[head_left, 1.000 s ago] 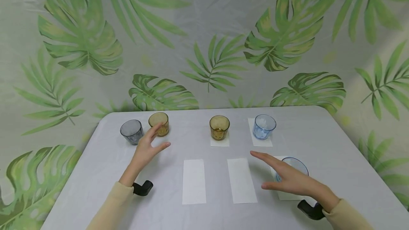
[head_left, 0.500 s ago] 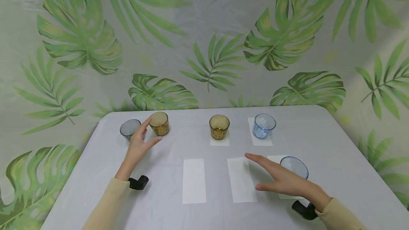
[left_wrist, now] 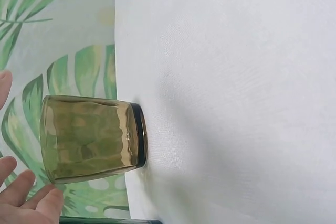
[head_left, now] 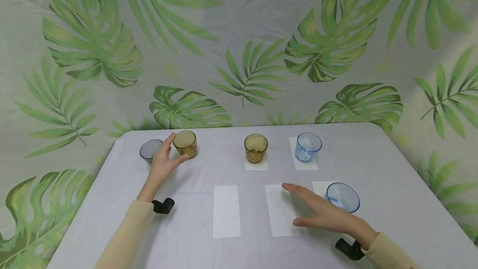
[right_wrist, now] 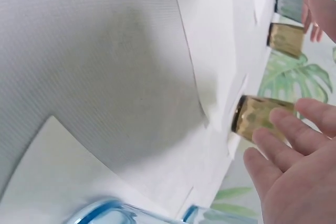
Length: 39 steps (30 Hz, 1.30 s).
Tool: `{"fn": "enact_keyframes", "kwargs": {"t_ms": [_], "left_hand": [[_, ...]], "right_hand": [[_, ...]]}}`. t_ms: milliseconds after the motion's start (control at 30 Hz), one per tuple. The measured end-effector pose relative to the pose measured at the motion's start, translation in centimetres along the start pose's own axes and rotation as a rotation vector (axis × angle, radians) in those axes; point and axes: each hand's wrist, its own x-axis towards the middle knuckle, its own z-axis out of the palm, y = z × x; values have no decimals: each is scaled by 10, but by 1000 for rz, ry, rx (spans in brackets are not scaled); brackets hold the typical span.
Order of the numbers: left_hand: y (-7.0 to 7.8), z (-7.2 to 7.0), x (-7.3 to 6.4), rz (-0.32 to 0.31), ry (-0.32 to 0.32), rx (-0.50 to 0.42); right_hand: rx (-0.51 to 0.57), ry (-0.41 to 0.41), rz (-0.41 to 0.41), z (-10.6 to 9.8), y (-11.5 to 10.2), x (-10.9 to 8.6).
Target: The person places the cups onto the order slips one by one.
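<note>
My left hand (head_left: 161, 170) is at the left amber glass (head_left: 186, 147), thumb on its near side and fingers at its left. In the left wrist view its fingers (left_wrist: 21, 192) spread beside the rim of that amber glass (left_wrist: 92, 140). Behind the hand, partly hidden, stands a grey glass (head_left: 149, 148). My right hand (head_left: 321, 213) hovers with fingers spread over a white paper strip (head_left: 278, 221), holding nothing. A blue glass (head_left: 343, 197) stands just beyond it, its lower part covered by the hand.
Another amber glass (head_left: 256, 146) and a second blue glass (head_left: 308, 146) stand on paper strips at the back. One more white strip (head_left: 226, 213) lies at front centre. A leaf-patterned cloth (head_left: 246, 74) hangs right behind the table's far edge.
My left hand has moved left, then in close around the amber glass's side. The right hand has drifted left, uncovering more of the front blue glass. The glasses stay put.
</note>
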Motion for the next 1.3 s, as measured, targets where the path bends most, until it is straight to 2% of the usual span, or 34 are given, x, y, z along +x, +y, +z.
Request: {"fn": "enact_keyframes", "kwargs": {"t_ms": [333,633,833,1300], "left_hand": [[-4,2,9,-23,-29,44],[-6,4,18,-33,-45,63],[-8,3,22,-28,-65,77],[-15,5,28,-46,-102,50]], "right_hand": [[-22,0,53,12,8,0],[-16,-2,26,20,15,0],[8,-6,40,22,15,1],[29,-32,97,24,15,0]]}}
